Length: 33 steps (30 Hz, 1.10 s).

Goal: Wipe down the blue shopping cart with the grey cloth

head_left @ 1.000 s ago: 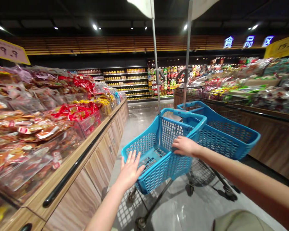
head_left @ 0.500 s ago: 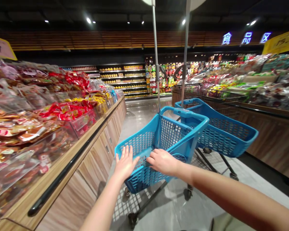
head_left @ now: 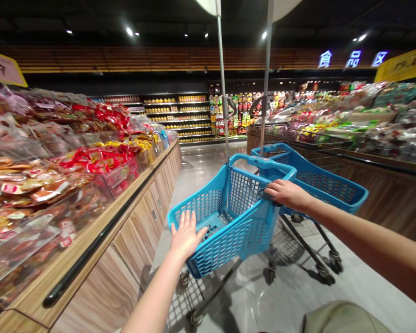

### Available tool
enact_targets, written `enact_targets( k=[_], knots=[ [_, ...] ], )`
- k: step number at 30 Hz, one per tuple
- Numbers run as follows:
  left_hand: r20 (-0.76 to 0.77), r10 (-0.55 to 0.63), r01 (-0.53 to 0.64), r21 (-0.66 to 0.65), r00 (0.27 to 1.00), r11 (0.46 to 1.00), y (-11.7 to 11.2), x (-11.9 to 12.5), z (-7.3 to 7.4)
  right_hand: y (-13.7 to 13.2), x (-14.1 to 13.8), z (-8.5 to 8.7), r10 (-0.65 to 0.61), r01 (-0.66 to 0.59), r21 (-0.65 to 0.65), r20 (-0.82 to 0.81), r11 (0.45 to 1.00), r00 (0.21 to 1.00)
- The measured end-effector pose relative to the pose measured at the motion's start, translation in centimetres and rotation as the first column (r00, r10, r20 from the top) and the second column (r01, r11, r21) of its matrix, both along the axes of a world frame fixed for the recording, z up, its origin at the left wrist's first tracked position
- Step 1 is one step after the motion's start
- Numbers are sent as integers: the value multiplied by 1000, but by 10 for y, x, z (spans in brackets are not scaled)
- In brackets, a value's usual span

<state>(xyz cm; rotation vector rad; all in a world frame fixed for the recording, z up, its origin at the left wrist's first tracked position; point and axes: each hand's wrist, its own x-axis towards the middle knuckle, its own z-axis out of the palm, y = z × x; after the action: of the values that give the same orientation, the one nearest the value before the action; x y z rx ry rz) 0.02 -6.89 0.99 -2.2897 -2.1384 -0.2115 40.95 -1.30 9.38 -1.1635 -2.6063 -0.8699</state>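
A blue plastic shopping cart stands in the aisle right in front of me, its basket empty. My left hand lies open with fingers spread on the basket's near rim. My right hand is curled over the basket's right rim near its tall back, fingers wrapped on the edge. A second blue cart is nested just beyond and to the right of the first.
A long wooden counter piled with packaged snacks runs along the left. Another wooden display with bagged goods lines the right. Stocked shelves close the aisle's far end. Two metal poles rise from the carts.
My right hand moved from the basket's near rim beside the left hand up and right onto the right rim. The left hand stayed on the near rim.
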Motion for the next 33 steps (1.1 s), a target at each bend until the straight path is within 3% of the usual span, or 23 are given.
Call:
enact_targets(
  k=[2,5,8,13,16,19,22,26,31,33],
  knots=[
    [-5,11,-11,11,1000,1000,-1,3,1,0,11,4,8,0,59,-143,998,990],
    [-2,19,-18,28,1000,999,-1,8,2,6,20,6,46,35,175,-435,984,899],
    [17,34,-35,59,999,998,0,12,-1,14,8,-4,40,23,140,-429,990,902],
    [86,32,-43,139,996,989,0,15,-7,4,-55,-40,-40,72,74,-363,995,931],
    [134,44,-67,175,990,982,-2,15,-7,-21,-108,-62,-4,24,49,-359,998,933],
    [161,55,-84,179,985,980,-5,12,-5,-48,-153,-79,34,-32,13,-468,999,883],
    [150,65,-87,148,986,985,-7,4,-3,-57,-169,-86,86,-93,8,-462,996,883],
    [93,58,-65,70,994,995,-8,-3,-1,-38,-135,-76,151,-162,-25,-239,987,959],
    [67,51,-55,64,996,996,-9,5,-1,1,-50,-42,-14,25,43,-244,999,970],
    [83,57,-62,65,995,996,-11,12,1,14,-30,-31,-66,85,55,-281,995,958]
  ],
)
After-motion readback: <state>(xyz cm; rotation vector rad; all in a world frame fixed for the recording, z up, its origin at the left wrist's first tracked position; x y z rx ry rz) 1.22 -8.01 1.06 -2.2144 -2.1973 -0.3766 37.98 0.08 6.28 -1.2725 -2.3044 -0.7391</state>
